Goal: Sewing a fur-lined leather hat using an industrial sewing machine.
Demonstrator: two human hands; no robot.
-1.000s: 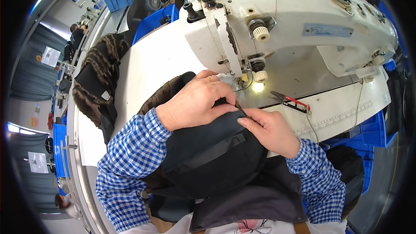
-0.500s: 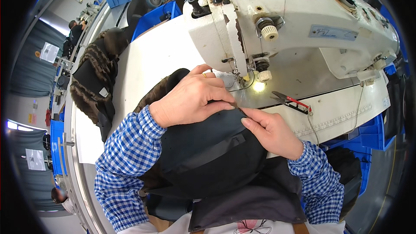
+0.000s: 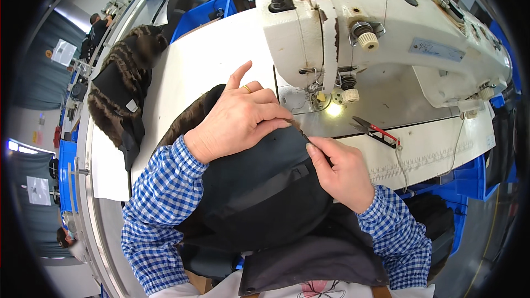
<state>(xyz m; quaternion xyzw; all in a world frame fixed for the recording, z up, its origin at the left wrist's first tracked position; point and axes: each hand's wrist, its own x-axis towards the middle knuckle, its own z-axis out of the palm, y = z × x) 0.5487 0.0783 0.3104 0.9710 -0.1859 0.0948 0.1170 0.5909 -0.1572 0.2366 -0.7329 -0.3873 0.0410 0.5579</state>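
Note:
My left hand (image 3: pixel 237 121) pinches the upper edge of a black fabric piece (image 3: pixel 254 198), its little finger raised. Brown fur (image 3: pixel 185 116) shows along the piece's left side. My right hand (image 3: pixel 339 168) grips that same edge lower and to the right, thumb on top; a thin brown strip shows between my hands. The piece hangs over the table's front edge toward my body. Just beyond my hands stands a white sewing machine (image 3: pixel 375 0), its small lamp lighting the presser foot (image 3: pixel 323 99). Red-and-black thread snips (image 3: pixel 375 131) lie right of my hands on the machine bed.
A pile of fur and black fabric (image 3: pixel 118 88) lies on the white table (image 3: pixel 182 60) at left. Blue bins (image 3: pixel 469 176) stand at right and another (image 3: pixel 201 16) behind. Two other people, one (image 3: pixel 98 27) seated farther back and one (image 3: pixel 69 240) at lower left, are beyond the table.
Both hands and the fabric have shifted a little leftward relative to the machine. My left little finger has lifted higher, and more of the edge shows between the hands.

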